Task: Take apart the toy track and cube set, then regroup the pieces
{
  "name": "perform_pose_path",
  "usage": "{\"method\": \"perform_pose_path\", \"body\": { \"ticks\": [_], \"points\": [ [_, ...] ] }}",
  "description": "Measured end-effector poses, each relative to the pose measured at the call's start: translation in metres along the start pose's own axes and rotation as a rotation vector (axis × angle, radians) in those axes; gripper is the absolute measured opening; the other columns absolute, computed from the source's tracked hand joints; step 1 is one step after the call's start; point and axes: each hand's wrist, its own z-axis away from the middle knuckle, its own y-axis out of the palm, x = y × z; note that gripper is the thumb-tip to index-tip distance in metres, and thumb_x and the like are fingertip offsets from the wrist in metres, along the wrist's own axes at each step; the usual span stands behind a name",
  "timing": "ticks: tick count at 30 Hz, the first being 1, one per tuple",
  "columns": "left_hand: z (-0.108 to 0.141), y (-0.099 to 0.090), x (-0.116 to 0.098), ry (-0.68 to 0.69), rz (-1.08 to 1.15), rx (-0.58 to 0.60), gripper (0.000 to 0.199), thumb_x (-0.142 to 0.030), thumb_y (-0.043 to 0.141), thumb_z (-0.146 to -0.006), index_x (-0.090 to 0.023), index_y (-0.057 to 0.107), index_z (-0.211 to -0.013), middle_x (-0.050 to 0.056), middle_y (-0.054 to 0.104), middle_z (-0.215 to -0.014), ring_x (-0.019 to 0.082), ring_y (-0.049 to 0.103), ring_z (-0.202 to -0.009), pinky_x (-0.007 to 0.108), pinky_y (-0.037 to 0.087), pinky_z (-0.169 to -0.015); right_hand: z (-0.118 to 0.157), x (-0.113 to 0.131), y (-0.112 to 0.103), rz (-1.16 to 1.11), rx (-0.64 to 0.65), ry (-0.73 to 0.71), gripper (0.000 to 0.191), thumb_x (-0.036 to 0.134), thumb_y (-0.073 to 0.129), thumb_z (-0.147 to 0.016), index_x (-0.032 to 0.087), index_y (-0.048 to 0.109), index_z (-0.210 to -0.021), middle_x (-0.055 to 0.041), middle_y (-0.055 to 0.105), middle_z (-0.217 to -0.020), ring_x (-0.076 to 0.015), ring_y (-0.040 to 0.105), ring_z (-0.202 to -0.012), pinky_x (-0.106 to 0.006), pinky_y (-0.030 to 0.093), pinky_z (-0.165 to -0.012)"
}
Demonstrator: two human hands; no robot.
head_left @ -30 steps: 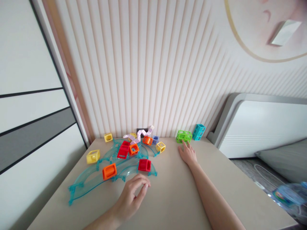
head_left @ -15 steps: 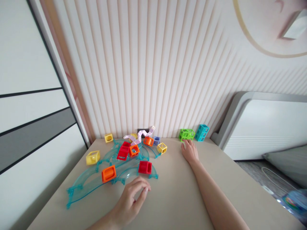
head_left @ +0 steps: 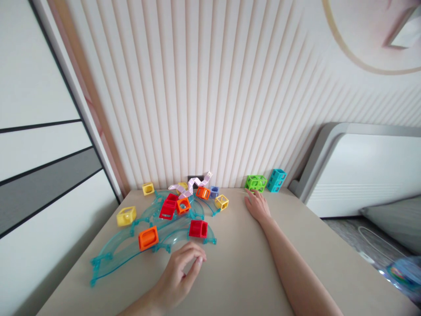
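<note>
Right hand (head_left: 258, 206) half-spreading, fingertips touching near side of green block (head_left: 255, 183); left hand (head_left: 183, 268) curling, thumb meeting fingers, left of block.

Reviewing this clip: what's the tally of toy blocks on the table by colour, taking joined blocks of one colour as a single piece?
Yellow blocks: 4 (one partly hidden)
Orange blocks: 3
Red blocks: 2
Bluish-purple block: 1
Green block: 1
Teal block: 1
Total: 12
</note>
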Motion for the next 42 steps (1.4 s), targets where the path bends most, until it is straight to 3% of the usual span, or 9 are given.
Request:
{"method": "perform_pose_path", "body": {
  "ticks": [6,15,19,22,25,29,33,38,42],
  "points": [
    [0.001,-0.001,0.000,-0.008,-0.003,-0.001,0.022,-0.024,0.047,-0.103,-0.020,0.066,-0.091,0.006,0.071,-0.094,0.019,0.069,-0.094,0.028,0.053,-0.088,-0.003,-0.002,0.003,0.002,0.051,0.056,0.057,0.043,0.037,-0.104,0.021,0.041,-0.156,-0.0164,0.039,-0.162,-0.0361,0.046,-0.141,-0.050,0.038,-0.111],
    [-0.001,0.000,0.002,0.033,-0.005,0.006,0.020,-0.020,0.048,-0.102,-0.020,0.066,-0.093,0.005,0.070,-0.095,0.018,0.068,-0.096,0.028,0.053,-0.090,-0.004,-0.005,0.007,-0.042,0.005,0.061,0.058,0.042,0.043,-0.101,0.017,0.045,-0.154,-0.0193,0.040,-0.160,-0.0385,0.048,-0.139,-0.052,0.040,-0.110],
    [-0.001,-0.003,0.003,0.126,-0.081,0.031,0.018,-0.014,0.048,-0.101,-0.021,0.064,-0.096,0.005,0.069,-0.097,0.018,0.067,-0.098,0.029,0.054,-0.090,-0.003,-0.006,0.006,-0.092,-0.078,-0.006,0.051,0.034,0.044,-0.100,0.012,0.055,-0.145,-0.0216,0.056,-0.145,-0.0349,0.055,-0.131,-0.048,0.044,-0.107],
    [-0.003,-0.008,0.004,0.236,-0.199,0.052,0.018,-0.010,0.049,-0.098,-0.021,0.063,-0.099,0.005,0.070,-0.096,0.019,0.067,-0.101,0.031,0.054,-0.092,-0.001,-0.003,0.002,-0.152,-0.143,-0.105,0.041,0.027,0.040,-0.100,0.014,0.066,-0.129,-0.0174,0.068,-0.126,-0.0294,0.063,-0.120,-0.041,0.048,-0.103],
    [-0.006,-0.014,0.007,0.320,-0.319,0.035,0.019,-0.008,0.049,-0.097,-0.021,0.063,-0.102,0.005,0.070,-0.097,0.020,0.066,-0.105,0.033,0.054,-0.095,0.004,0.004,-0.001,-0.226,-0.200,-0.205,0.038,0.024,0.040,-0.099,0.015,0.071,-0.118,-0.0155,0.074,-0.112,-0.0284,0.068,-0.109,-0.041,0.051,-0.098],
    [-0.010,-0.025,0.013,0.319,-0.471,-0.031,0.021,-0.010,0.050,-0.098,-0.021,0.064,-0.109,0.007,0.070,-0.105,0.022,0.065,-0.112,0.035,0.054,-0.097,0.017,0.024,-0.005,-0.335,-0.268,-0.348,0.033,0.020,0.043,-0.095,0.018,0.071,-0.112,-0.0120,0.076,-0.101,-0.0269,0.070,-0.098,-0.041,0.055,-0.092],
    [-0.010,-0.032,0.022,0.253,-0.615,-0.075,0.027,-0.014,0.052,-0.097,-0.023,0.064,-0.119,0.008,0.068,-0.116,0.024,0.062,-0.120,0.040,0.054,-0.103,0.043,0.059,-0.010,-0.436,-0.315,-0.486,0.030,0.019,0.043,-0.097,0.019,0.070,-0.108,-0.0102,0.075,-0.095,-0.0250,0.070,-0.093,-0.039,0.056,-0.088],
    [-0.008,-0.028,0.032,0.168,-0.737,-0.081,0.032,-0.015,0.053,-0.095,-0.022,0.062,-0.126,0.009,0.067,-0.121,0.028,0.062,-0.120,0.049,0.055,-0.103,0.093,0.116,-0.021,-0.520,-0.298,-0.621,0.026,0.026,0.048,-0.101,0.022,0.065,-0.120,-0.0107,0.072,-0.112,-0.0238,0.068,-0.107,-0.037,0.055,-0.094],
    [-0.006,-0.023,0.034,0.090,-0.757,-0.087,0.039,-0.014,0.055,-0.092,-0.022,0.061,-0.129,0.011,0.066,-0.125,0.030,0.066,-0.114,0.050,0.058,-0.097,0.122,0.146,-0.029,-0.565,-0.126,-0.754,0.046,0.035,0.062,-0.095,0.022,0.053,-0.138,-0.0135,0.064,-0.132,-0.0277,0.062,-0.120,-0.042,0.053,-0.102]
  ]
}}
